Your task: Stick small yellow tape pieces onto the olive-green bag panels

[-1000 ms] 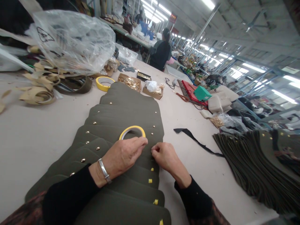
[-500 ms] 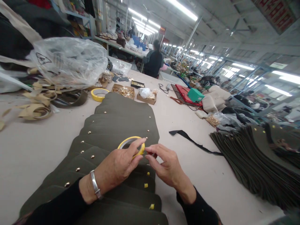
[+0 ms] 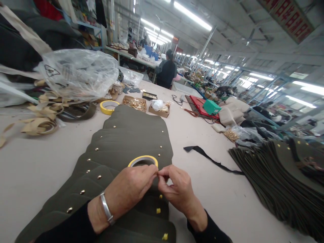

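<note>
My left hand point(image 3: 133, 187) and my right hand point(image 3: 174, 189) meet in a pinch just in front of a yellow tape roll point(image 3: 143, 160). The fingertips of both press together, apparently on a small bit of tape too small to make out. The roll lies flat on a fanned row of dark olive fabric panels point(image 3: 131, 135) with gold studs. Small yellow tape squares point(image 3: 158, 210) sit along the right edges of the nearest panels. A silver bracelet is on my left wrist.
A second yellow tape roll point(image 3: 108, 107) and cardboard boxes of gold hardware point(image 3: 135, 103) lie at the far end of the panels. A clear plastic bag point(image 3: 81, 72) and tan straps point(image 3: 40, 123) sit left. A black strip point(image 3: 210, 157) and stacked olive panels point(image 3: 280, 175) lie right. A person stands far off.
My left hand let go of the tape roll, which now lies flat again. Both hands came together in a pinch in front of it. The view tilted up a little.
</note>
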{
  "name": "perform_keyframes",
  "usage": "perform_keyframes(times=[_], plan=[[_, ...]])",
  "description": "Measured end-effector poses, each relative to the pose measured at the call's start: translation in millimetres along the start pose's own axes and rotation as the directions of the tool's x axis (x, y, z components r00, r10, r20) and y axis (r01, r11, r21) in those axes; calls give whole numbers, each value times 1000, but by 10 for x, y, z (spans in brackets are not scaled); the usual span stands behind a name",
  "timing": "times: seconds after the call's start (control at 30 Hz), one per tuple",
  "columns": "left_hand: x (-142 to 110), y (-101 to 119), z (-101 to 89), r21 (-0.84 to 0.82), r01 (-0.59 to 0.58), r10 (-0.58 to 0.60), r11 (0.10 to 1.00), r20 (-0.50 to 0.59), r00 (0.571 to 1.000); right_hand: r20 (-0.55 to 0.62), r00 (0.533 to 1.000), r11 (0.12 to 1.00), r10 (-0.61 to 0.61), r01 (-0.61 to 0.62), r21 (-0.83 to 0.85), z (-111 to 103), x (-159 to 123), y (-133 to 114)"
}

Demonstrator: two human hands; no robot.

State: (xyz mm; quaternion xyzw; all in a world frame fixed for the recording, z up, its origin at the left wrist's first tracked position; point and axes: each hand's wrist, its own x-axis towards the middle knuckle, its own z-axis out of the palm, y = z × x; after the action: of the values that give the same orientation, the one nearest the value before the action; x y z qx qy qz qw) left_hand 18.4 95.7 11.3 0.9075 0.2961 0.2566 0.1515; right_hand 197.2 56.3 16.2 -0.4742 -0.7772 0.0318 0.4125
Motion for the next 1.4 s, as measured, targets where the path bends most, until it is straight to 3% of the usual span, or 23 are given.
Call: perform_keyframes(times=[0.1, 0.17, 0.23, 0.33, 0.4, 0.47, 0.6, 0.7, 0.77, 0.87, 0.93, 1.0, 1.13, 1.27, 1.3, 1.33, 1.4], plan=[[73, -12, -11, 97, -31, 35, 995, -40, 999, 8, 972, 968, 237, -237, 88, 27, 22, -18], [125, 1, -23, 183, -48, 65, 982, -91, 994, 65, 889, 859, 454, -456, 232, 55, 63, -23], [159, 28, -34, 240, -69, 107, 968, -148, 983, 156, 774, 685, 614, -621, 382, 86, 119, 6], [153, 51, -36, 244, -85, 139, 966, -211, 968, 235, 646, 487, 726, -725, 487, 118, 200, 152], [119, 27, -17, 244, -61, 112, 968, -200, 973, 281, 595, 424, 753, -766, 483, 124, 235, 305], [84, -24, 23, 283, -19, 56, 959, -124, 991, 339, 573, 406, 746, -796, 450, 127, 252, 462], [53, -109, 135, 377, 36, -77, 926, 95, 993, 381, 590, 482, 712, -805, 345, 164, 272, 655], [66, -113, 204, 403, 27, -100, 915, 161, 982, 377, 624, 597, 684, -777, 203, 199, 303, 674], [78, -102, 228, 412, 26, -107, 911, 175, 979, 366, 665, 689, 651, -720, 83, 212, 329, 655], [82, -89, 237, 414, 35, -124, 910, 189, 974, 327, 769, 827, 550, -555, -89, 233, 363, 622], [78, -85, 235, 408, 40, -130, 912, 196, 972, 290, 827, 876, 481, -443, -189, 260, 378, 604], [73, -83, 232, 396, 44, -132, 917, 198, 971, 263, 850, 881, 456, -389, -267, 298, 390, 593], [69, -76, 221, 367, 58, -138, 929, 198, 970, 246, 811, 840, 530, -462, -285, 356, 397, 601], [68, -74, 208, 344, 71, -144, 936, 189, 971, 290, 713, 758, 638, -648, -74, 291, 375, 639], [68, -76, 205, 341, 71, -142, 937, 188, 972, 278, 729, 765, 626, -642, -40, 250, 368, 644], [69, -79, 203, 340, 71, -141, 938, 186, 972, 252, 774, 805, 581, -592, -40, 205, 362, 644], [71, -85, 201, 338, 70, -139, 939, 186, 973, 235, 899, 928, 369, -345, -139, 112, 358, 629]])
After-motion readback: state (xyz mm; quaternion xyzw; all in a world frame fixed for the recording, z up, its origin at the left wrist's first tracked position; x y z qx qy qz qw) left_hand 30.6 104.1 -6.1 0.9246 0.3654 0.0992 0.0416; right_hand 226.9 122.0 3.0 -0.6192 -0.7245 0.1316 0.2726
